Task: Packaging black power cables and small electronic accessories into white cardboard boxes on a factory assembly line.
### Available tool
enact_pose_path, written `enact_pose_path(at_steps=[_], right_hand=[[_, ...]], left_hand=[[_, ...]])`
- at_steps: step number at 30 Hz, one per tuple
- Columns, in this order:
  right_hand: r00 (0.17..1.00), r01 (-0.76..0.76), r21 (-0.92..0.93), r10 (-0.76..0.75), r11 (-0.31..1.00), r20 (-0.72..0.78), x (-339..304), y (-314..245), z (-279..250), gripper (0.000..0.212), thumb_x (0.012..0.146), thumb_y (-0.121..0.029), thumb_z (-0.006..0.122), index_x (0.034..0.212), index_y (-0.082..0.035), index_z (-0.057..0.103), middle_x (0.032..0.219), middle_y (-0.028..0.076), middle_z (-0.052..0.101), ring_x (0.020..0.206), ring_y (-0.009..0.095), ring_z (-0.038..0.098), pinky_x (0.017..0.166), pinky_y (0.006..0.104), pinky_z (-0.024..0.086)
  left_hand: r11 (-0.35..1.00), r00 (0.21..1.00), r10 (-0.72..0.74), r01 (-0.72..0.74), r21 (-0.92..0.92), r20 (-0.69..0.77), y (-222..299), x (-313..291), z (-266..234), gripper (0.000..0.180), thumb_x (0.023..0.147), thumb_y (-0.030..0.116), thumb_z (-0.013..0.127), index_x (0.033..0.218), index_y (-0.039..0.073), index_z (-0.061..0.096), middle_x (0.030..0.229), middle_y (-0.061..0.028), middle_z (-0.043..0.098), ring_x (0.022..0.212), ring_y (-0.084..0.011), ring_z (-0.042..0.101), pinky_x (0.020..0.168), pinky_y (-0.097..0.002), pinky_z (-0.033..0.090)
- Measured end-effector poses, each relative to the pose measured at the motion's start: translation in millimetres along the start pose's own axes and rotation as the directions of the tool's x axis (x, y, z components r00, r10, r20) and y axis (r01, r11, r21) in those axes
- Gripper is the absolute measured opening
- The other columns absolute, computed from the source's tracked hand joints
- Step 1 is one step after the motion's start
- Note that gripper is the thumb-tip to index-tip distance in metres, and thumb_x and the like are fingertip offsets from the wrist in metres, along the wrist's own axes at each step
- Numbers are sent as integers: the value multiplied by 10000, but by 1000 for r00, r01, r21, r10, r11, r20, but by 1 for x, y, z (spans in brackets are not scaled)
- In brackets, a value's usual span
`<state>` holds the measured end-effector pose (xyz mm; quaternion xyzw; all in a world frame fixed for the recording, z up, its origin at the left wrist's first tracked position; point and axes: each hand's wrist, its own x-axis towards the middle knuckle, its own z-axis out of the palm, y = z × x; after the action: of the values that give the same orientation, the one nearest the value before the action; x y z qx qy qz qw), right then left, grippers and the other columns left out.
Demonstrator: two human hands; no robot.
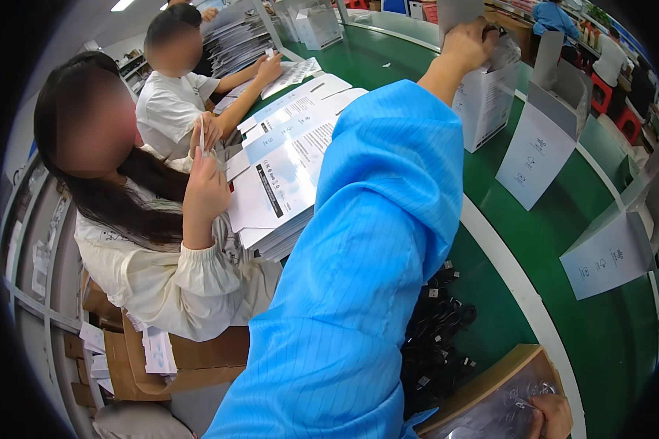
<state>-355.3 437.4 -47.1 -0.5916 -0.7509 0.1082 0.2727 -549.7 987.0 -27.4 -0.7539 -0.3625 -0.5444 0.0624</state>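
My left arm, in a blue sleeve, stretches far across the green table. At its end my left hand (465, 53) is closed on a clear plastic bag (507, 53) at the mouth of an open white box (483, 110). Something dark shows by the fingertips, too small to name. Down at the lower right, my right hand (550, 417) pinches a crinkled clear bag (501, 418) inside a brown carton (516, 358); the lower edge cuts that hand off.
A heap of black cables (443, 336) lies beside my sleeve. Open white boxes (538, 150) stand on the green surface (509, 212) to the right, another (611, 252) nearer. On the left, two people sit by a stack of flat printed cartons (282, 168).
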Motion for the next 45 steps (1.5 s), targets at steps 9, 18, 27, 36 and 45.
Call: enact_pose_path(at_steps=[9,18,27,36,45], right_hand=[[1000,8,-12,-8,1000,-4,2,-3,5,118,880,12,558,979,4,623,927,159,648,856,320,633,792,370,499],[1000,23,-20,-23,1000,3,9,-6,8,130,882,-4,558,994,3,622,933,163,646,865,329,632,797,367,496],[992,-93,211,109,973,-66,19,-24,-2,171,896,-27,555,1046,17,625,1010,169,642,943,320,620,835,347,484],[998,3,41,0,999,-64,85,-82,-43,161,696,-7,631,856,6,623,903,137,645,855,270,615,800,377,469],[962,264,90,-269,960,55,264,-88,19,178,780,-23,620,954,16,613,987,92,626,935,245,596,844,336,453]], left_hand=[[998,998,39,-38,-40,43,5,-9,-15,317,879,348,544,988,53,582,864,-212,663,824,-409,622,756,-482,482],[940,993,-110,116,-322,35,11,-14,-23,280,888,287,560,980,24,543,798,-208,661,792,-408,626,716,-481,474],[902,974,-193,225,-369,123,22,-23,-40,244,897,240,555,947,4,522,724,-159,664,734,-373,638,692,-458,475],[880,965,-168,54,-473,-203,31,-10,-40,197,875,233,585,921,44,553,867,-202,637,843,-398,602,707,-481,462],[981,861,136,-188,-58,-491,0,-3,-84,224,728,151,687,912,40,621,968,-135,612,992,-385,535,809,-461,447]])
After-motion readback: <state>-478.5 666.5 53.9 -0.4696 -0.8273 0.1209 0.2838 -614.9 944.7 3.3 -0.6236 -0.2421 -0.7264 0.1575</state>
